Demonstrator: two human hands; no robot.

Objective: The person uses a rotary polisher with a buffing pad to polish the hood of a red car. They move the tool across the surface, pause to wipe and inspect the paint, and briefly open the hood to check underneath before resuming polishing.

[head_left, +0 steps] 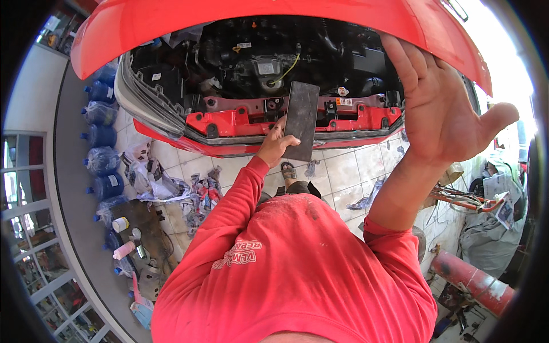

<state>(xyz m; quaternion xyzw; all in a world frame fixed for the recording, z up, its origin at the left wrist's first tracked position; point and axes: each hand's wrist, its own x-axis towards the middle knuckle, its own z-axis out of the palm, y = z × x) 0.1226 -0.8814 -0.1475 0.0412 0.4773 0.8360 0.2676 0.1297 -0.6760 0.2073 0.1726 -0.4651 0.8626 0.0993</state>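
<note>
My left hand (274, 146) is closed round the lower end of a dark, flat rectangular block (303, 117), thumb on its near face. The block stands out in front of the car's red front panel (229, 121). Raised at the right, my right hand (437, 106) shows its palm, with the thumb spread wide. Its fingers reach to the edge of the lifted red hood (257, 17), where the tips are partly hidden; whether they press on it I cannot tell. Below the hood lies the open engine bay (257, 63), with a yellow-handled dipstick (286, 71).
Several blue water jugs (103, 137) line the left wall. Crumpled paper and plastic (160, 177) lie on the tiled floor (343, 177). Bottles stand on a low brown board (146, 220) at the left. At the right are a red cylinder (472, 280) and a grey cover (486, 240).
</note>
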